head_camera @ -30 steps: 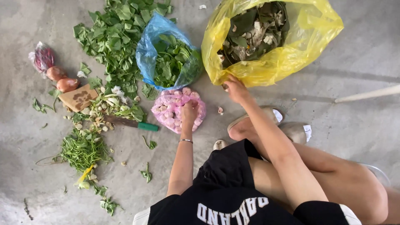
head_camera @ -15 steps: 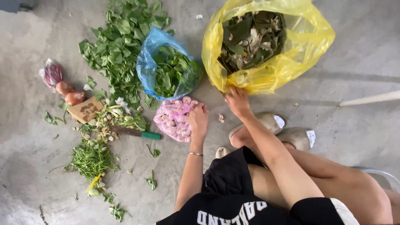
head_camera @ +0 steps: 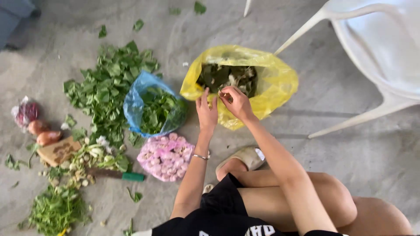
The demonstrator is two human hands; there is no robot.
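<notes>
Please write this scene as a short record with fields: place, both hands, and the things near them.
place: grey floor, seen from above
left hand: raised at the yellow bag, fingers spread
right hand: pinching something small, too small to tell
yellow bag: open, holds leaf scraps
blue bag: holds green leaves
pink bag: small pale bulbs, below the hands
knife: green handle, among trimmings

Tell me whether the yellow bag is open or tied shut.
Open. The yellow bag has its mouth spread wide, showing dark leaves and scraps inside, with both hands at its rim.
</notes>
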